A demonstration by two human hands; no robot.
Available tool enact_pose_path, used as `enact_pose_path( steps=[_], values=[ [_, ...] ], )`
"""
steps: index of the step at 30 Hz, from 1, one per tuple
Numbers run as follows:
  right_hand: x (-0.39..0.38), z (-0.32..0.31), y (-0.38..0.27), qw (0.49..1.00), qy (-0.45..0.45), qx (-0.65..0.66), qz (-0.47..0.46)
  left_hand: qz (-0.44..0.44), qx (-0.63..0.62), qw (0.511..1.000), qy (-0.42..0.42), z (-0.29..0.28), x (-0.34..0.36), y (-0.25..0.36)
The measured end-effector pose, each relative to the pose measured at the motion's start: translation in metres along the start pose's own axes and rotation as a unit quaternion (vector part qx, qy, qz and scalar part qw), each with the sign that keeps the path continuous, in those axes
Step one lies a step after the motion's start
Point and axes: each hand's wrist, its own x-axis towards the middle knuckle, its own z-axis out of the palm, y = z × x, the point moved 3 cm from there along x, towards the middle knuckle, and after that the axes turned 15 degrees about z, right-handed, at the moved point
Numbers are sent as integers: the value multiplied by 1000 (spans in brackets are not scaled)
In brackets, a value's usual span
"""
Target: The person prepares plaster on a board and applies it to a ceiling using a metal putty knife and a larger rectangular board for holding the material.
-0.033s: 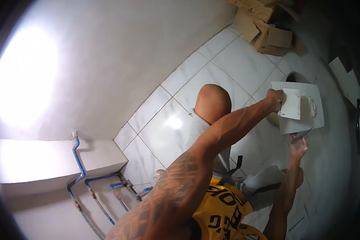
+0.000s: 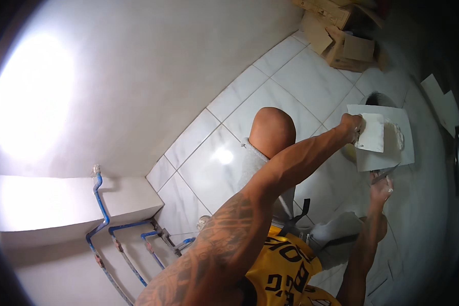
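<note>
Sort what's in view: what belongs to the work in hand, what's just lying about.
In the work, it seems:
- small white plate, held by the left hand
- large white sheet under it
- white paste on that sheet
- thin dark tool at the right hand

Lying about:
- cardboard boxes
- white pieces, far right

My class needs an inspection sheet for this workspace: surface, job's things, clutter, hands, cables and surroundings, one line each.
Surface: pale tiled floor, grey-veined.
Job's things: small white plate over a large white board; white paste shows on the board.
Clutter: opened cardboard boxes at the top; white pieces at far right.
Hands: left hand grips the small plate's left edge; right hand is at the board's lower edge, grip unclear.
Cables: nothing seen for certain.
Surroundings: plain wall, blue pipes at lower left.
</note>
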Motion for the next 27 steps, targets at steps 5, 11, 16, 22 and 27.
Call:
enact_pose_path(
  steps=[5,11,16,22,27],
  values=[
    [-8,1,3,998,-46,24,33,3,69,997,-32,-11,5,26],
    [-28,7,11,995,-8,24,93,141,36,986,-77,2,9,74],
    [-33,0,2,994,75,13,81,152,-1,977,-146,19,-61,141],
    [-69,-6,5,979,169,-25,113,252,69,959,-104,-6,-55,169],
    [-71,64,21,994,11,28,105,372,275,876,-131,-52,-76,190]
  ],
)
